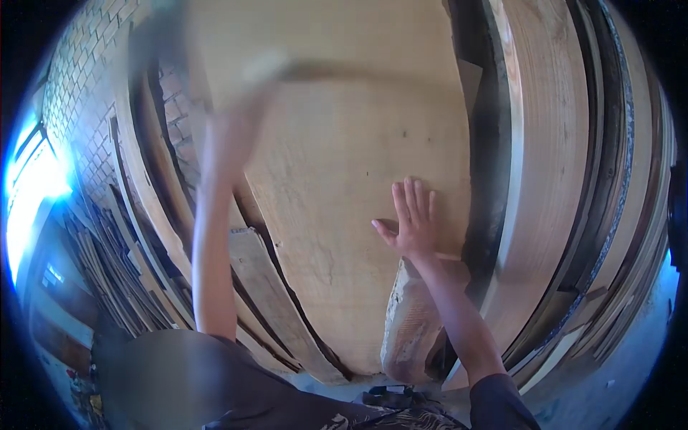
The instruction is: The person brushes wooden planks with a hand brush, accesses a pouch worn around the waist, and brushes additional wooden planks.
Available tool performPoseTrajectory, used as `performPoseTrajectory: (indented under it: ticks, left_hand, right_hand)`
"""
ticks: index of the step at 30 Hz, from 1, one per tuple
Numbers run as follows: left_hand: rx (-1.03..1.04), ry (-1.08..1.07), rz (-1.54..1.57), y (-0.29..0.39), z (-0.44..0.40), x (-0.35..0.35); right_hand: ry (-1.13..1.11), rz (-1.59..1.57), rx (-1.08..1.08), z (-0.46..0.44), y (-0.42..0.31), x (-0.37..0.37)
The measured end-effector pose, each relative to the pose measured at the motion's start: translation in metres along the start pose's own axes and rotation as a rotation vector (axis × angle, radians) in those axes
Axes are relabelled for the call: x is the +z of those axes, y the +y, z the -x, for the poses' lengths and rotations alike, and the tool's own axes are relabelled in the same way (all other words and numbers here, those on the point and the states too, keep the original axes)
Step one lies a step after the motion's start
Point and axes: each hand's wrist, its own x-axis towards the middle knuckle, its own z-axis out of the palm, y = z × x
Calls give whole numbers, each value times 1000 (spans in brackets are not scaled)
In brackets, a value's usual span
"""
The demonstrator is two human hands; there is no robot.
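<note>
A wide, pale wooden board (322, 193) with a few small dark knots stands in front of me, filling the middle of the head view. My right hand (414, 228) rests on its lower right part, palm down with the fingers spread. Smeared by motion, my left hand (254, 97) is raised at the board's upper left. A blurred dark streak runs right from it across the board; whether it is a held thing or a shadow I cannot tell. Below my right hand is a short wood block (416, 315) with a rough, whitish edge.
Long planks (548, 143) stand upright to the right, several more behind them. A narrow grey plank (276, 301) leans at the lower left of the board. Further left are thin wood strips (115, 265), a brick wall (97, 100) and a bright opening (36, 179).
</note>
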Motion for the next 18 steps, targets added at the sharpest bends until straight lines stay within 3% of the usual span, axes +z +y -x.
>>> performPoseTrajectory:
  ticks: [2, 3, 6, 9, 14, 16, 18]
  left_hand:
    - [-6, -251, 220, 52, 41, 2]
    - [89, -316, 258, 68, 67, 5]
    - [115, -782, 410, 102, 126, 23]
    - [0, -886, 537, 96, 120, 28]
    - [-220, -552, 331, 67, 0, -5]
    - [89, -133, 111, 53, -34, -3]
    - [146, 10, 87, 52, -61, 13]
  right_hand:
    - [3, 5, 5, 1, 0, 0]
    - [3, 2, 5, 1, 0, 1]
    - [-34, 6, 17, 1, 1, -2]
    - [-39, 2, 17, 1, 3, -4]
    - [-28, 22, -12, 3, 3, 2]
    - [-30, 14, -1, 2, 3, 1]
    - [-20, 17, -6, 3, 3, 3]
